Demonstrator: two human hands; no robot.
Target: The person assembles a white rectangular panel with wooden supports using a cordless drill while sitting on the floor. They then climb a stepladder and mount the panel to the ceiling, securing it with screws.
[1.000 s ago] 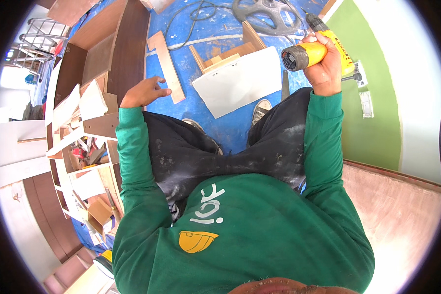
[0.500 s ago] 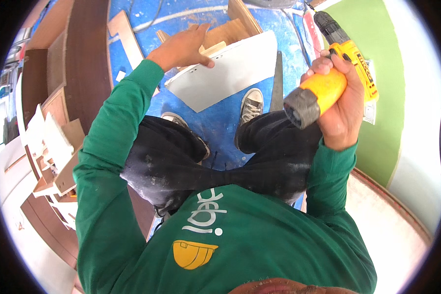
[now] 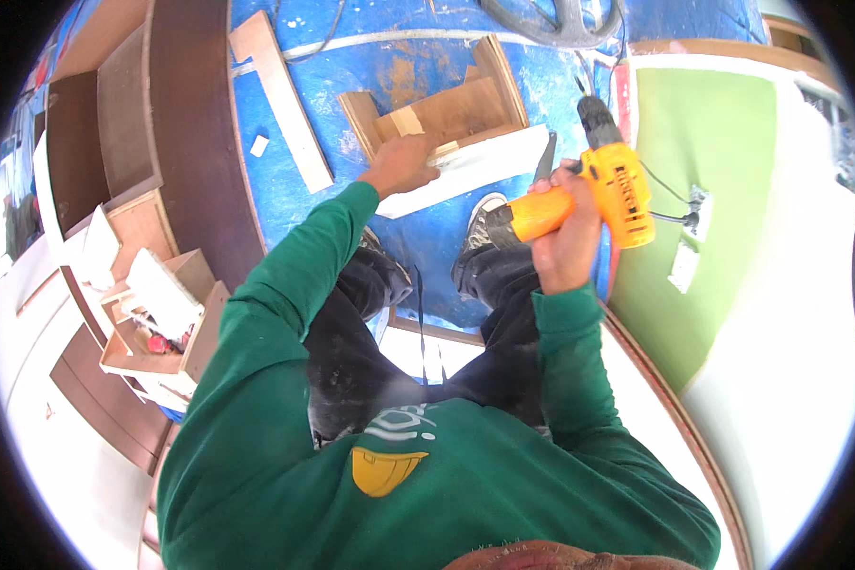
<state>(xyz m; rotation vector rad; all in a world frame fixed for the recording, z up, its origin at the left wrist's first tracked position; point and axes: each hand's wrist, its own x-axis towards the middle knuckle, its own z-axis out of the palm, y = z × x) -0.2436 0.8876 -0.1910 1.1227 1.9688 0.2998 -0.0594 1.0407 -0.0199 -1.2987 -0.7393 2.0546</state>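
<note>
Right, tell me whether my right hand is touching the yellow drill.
Touching. The head view shows the right hand wrapped around the grip of the yellow drill, with no gap between them.

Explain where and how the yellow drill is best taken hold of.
The drill is probably best held around its narrow yellow handle, approached from the person's side: the handle lies between wider body and black base, and the chuck points away.

Brown cabinet, green wall, socket
</note>
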